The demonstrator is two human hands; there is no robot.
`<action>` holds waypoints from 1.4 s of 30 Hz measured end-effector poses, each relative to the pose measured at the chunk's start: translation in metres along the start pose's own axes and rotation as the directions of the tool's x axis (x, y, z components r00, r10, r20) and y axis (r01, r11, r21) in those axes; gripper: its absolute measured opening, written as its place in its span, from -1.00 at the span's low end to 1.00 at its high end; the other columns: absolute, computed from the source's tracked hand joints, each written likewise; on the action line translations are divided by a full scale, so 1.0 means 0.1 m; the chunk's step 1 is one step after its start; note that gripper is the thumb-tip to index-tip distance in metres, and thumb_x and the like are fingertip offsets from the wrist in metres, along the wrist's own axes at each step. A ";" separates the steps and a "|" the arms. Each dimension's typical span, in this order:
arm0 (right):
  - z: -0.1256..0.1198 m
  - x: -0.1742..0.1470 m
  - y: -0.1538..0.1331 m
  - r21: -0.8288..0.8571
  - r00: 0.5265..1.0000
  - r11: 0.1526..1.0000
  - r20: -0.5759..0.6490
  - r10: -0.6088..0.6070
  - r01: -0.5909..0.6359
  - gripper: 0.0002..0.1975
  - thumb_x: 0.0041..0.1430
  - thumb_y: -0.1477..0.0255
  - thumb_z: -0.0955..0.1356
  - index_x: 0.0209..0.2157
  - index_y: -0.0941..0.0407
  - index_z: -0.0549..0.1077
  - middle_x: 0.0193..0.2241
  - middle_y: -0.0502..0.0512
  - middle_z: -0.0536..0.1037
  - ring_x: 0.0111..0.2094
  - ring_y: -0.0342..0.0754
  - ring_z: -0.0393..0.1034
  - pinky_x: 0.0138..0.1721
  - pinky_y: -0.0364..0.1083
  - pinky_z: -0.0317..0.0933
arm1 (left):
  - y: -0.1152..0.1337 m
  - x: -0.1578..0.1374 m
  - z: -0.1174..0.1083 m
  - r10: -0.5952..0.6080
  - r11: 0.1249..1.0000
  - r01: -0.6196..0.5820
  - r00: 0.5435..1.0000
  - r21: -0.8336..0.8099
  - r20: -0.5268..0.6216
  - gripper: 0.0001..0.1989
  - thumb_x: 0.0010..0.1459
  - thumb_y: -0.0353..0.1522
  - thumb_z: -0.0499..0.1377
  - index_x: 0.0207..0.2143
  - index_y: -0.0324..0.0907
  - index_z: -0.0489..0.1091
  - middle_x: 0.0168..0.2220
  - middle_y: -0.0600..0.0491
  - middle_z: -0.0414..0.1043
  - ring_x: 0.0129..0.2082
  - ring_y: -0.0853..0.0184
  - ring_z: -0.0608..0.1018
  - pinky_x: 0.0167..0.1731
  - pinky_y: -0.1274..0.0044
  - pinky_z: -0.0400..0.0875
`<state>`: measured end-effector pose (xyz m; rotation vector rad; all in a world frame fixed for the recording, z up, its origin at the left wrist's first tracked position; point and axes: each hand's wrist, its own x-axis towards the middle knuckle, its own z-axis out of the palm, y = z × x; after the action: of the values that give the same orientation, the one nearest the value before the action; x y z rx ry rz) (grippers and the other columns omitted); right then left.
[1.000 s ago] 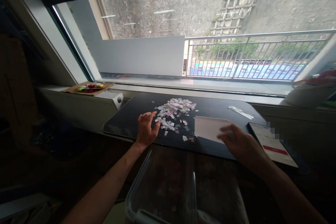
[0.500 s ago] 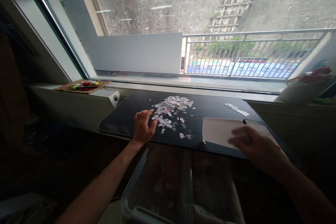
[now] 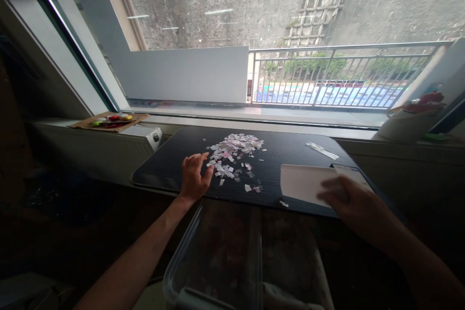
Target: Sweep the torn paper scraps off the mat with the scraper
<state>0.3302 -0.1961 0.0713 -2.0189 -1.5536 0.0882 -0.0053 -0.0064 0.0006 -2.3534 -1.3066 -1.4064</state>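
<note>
On the black table (image 3: 170, 164) lies a heap of small white and pinkish paper scraps (image 3: 238, 145), with looser bits and clear pieces along its near side. My left hand (image 3: 194, 174) rests at the heap's left edge, thumb and fingers apart, holding nothing. Blurred by motion, my right hand (image 3: 339, 193) grips the right part of a thin white board (image 3: 303, 181) with a small hole in one corner. Its fingertips are smeared. A small white scrap (image 3: 284, 204) lies just below the board's near left corner.
Below the table edge stands a clear plastic bin (image 3: 214, 252). White strips (image 3: 322, 150) lie at the table's back right, and a flat item with a pale face (image 3: 354, 174) sits behind my right hand. A radiator (image 3: 141, 138) is left, under a cardboard sheet (image 3: 87, 123).
The white board and my right hand have shifted slightly right relative to the table. The small scrap at the board's corner now lies nearer the table's front edge. My left hand stays by the heap.
</note>
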 end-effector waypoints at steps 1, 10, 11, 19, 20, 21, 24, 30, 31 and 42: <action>-0.02 -0.01 0.01 -0.008 0.999 1.000 0.032 -0.003 0.003 -0.81 0.03 0.26 0.31 -0.32 0.01 0.46 -0.41 0.11 0.64 -0.37 0.14 0.55 -0.39 0.01 0.33 | 0.00 0.00 0.00 0.000 1.000 0.000 1.000 0.001 0.000 -0.66 0.21 -0.25 0.03 -0.01 -0.17 0.33 -0.18 -0.07 0.45 -0.05 0.13 0.43 0.10 0.22 0.16; 0.05 -0.07 -0.26 0.045 0.999 0.998 -0.013 -0.041 0.042 -0.85 0.09 0.30 0.30 -0.29 0.00 0.43 -0.42 0.05 0.66 -0.40 0.09 0.58 -0.42 -0.06 0.35 | 0.00 0.00 0.00 0.013 1.000 -0.013 1.000 0.012 0.007 -0.66 0.21 -0.25 0.03 -0.01 -0.20 0.33 -0.17 -0.08 0.46 -0.03 0.12 0.43 0.10 0.21 0.17; 0.12 -0.02 -0.31 0.075 0.998 0.995 -0.011 -0.067 0.068 -0.86 0.11 0.33 0.29 -0.28 0.01 0.42 -0.42 0.06 0.66 -0.39 0.07 0.58 -0.41 -0.06 0.35 | 0.00 0.00 0.00 0.013 1.000 -0.013 1.000 0.012 0.004 -0.66 0.21 -0.26 0.03 -0.01 -0.19 0.33 -0.18 -0.08 0.46 -0.04 0.13 0.43 0.10 0.21 0.17; 0.40 0.20 -0.47 0.094 0.993 0.989 0.010 -0.117 0.116 -0.86 0.09 0.43 0.27 -0.26 0.02 0.38 -0.36 0.09 0.67 -0.31 0.07 0.58 -0.31 -0.05 0.34 | 0.00 -0.01 0.01 0.004 1.000 -0.004 1.000 0.000 -0.002 -0.66 0.22 -0.27 0.03 0.00 -0.19 0.33 -0.17 -0.08 0.46 -0.03 0.13 0.42 0.10 0.20 0.16; 0.38 0.20 -0.47 0.099 0.992 0.987 0.027 -0.127 0.124 -0.85 0.09 0.42 0.27 -0.26 0.02 0.38 -0.37 0.08 0.67 -0.32 0.06 0.58 -0.31 -0.05 0.34 | 0.00 -0.01 0.01 0.003 1.000 -0.003 1.000 -0.001 -0.001 -0.66 0.22 -0.27 0.03 0.00 -0.20 0.33 -0.17 -0.08 0.45 -0.03 0.13 0.42 0.10 0.20 0.16; 0.36 0.19 -0.46 0.096 0.990 0.987 0.043 -0.133 0.129 -0.85 0.10 0.40 0.27 -0.26 0.02 0.39 -0.37 0.07 0.67 -0.32 0.06 0.58 -0.31 -0.05 0.34 | 0.01 -0.01 0.01 0.003 1.000 -0.003 1.000 -0.004 0.000 -0.66 0.22 -0.27 0.03 0.00 -0.20 0.32 -0.17 -0.08 0.45 -0.04 0.13 0.42 0.10 0.20 0.16; 0.31 0.21 -0.43 0.040 0.993 0.994 0.064 -0.101 0.098 -0.85 0.11 0.37 0.27 -0.26 0.02 0.39 -0.36 0.07 0.67 -0.31 0.08 0.58 -0.34 -0.04 0.33 | 0.01 -0.01 0.01 0.002 1.000 -0.002 1.000 -0.009 0.004 -0.66 0.22 -0.27 0.04 0.00 -0.20 0.32 -0.17 -0.08 0.45 -0.04 0.13 0.43 0.11 0.19 0.15; 0.33 0.24 -0.44 0.046 0.993 0.995 0.073 -0.095 0.092 -0.85 0.10 0.36 0.25 -0.26 0.01 0.38 -0.35 0.07 0.67 -0.28 0.11 0.58 -0.30 -0.02 0.33 | 0.01 -0.01 0.01 0.002 1.000 -0.002 1.000 -0.001 0.007 -0.67 0.21 -0.28 0.04 0.00 -0.18 0.32 -0.17 -0.07 0.45 -0.03 0.13 0.42 0.11 0.20 0.14; 0.34 0.24 -0.45 0.045 0.994 0.995 0.064 -0.094 0.091 -0.85 0.10 0.36 0.25 -0.26 0.01 0.37 -0.35 0.08 0.67 -0.28 0.11 0.58 -0.30 -0.01 0.32 | 0.01 0.00 0.01 0.002 1.000 -0.002 1.000 0.000 0.007 -0.67 0.21 -0.28 0.04 0.00 -0.18 0.32 -0.17 -0.07 0.45 -0.03 0.13 0.42 0.11 0.20 0.15; 0.37 0.21 -0.56 0.088 0.993 0.991 0.065 -0.103 0.097 -0.86 0.09 0.35 0.28 -0.27 0.01 0.39 -0.39 0.06 0.66 -0.34 0.07 0.57 -0.33 -0.04 0.32 | 0.01 0.00 0.01 0.005 1.000 -0.005 1.000 -0.005 0.009 -0.66 0.20 -0.28 0.05 0.00 -0.19 0.32 -0.17 -0.08 0.45 -0.03 0.13 0.42 0.12 0.19 0.14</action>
<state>0.2743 -0.1536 0.0739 -1.8876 -1.6630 0.1842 -0.0040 -0.0072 0.0004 -2.3672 -1.3006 -1.4012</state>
